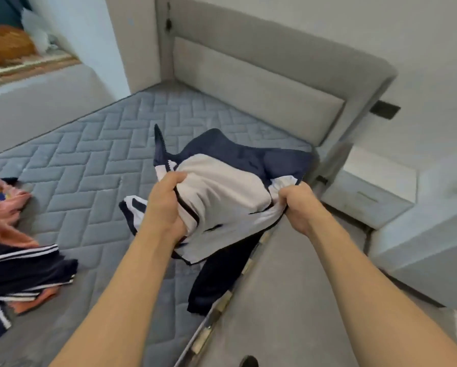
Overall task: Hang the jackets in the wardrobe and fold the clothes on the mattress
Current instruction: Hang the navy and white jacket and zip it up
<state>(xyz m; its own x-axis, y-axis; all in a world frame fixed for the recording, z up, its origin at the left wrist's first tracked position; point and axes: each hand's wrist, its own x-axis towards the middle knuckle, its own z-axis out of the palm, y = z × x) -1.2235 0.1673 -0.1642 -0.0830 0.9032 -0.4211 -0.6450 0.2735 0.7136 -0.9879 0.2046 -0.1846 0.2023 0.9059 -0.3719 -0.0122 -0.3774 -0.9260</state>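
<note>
I have the navy and white jacket [222,186] in both hands near the right edge of the mattress [89,165]. My left hand [166,205] has its grip closed around a bunch of white fabric beside the dark zipper line, fingers curled tight into the cloth. My right hand [298,205] grips the jacket's other side, at about three o'clock from the left, with gathered white fabric bunched in its fist. The white panel stretches between my two hands, and the navy part spreads toward twelve o'clock on the quilted grey surface. A dark navy sleeve hangs down toward six o'clock, along the bed frame [275,300]. Out at nine o'clock, well apart from the jacket, lies a heap of other clothes [18,260]: navy pieces with white stripes and something pink. The padded headboard [248,86] stands at twelve o'clock, and a pale nightstand [373,192] sits just beyond the bed at three o'clock.
</note>
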